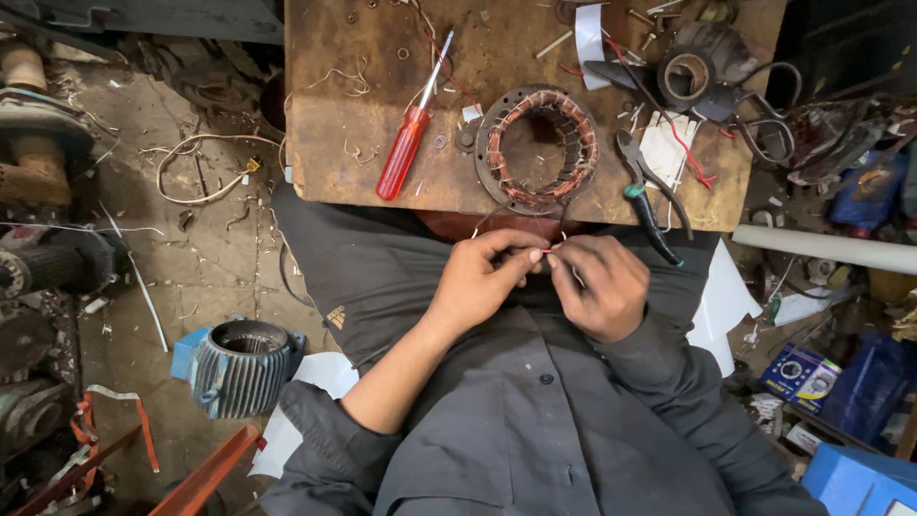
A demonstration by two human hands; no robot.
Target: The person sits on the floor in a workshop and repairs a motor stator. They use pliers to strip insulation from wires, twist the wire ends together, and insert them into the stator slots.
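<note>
My left hand [482,277] and my right hand [597,285] meet in front of my chest, just below the near edge of a worn wooden bench [353,153]. Their fingertips pinch a thin wire with a red tip [547,250] between them. Fine leads run from the hands up to a round motor stator with copper windings [538,148], which lies flat on the bench right above the hands.
A red-handled screwdriver [405,148] lies left of the stator and dark-handled pliers [648,191] to its right. Scissors and a tape roll [690,78] sit at the back right. A blue motor housing [239,365] stands on the littered floor at left; boxes at right.
</note>
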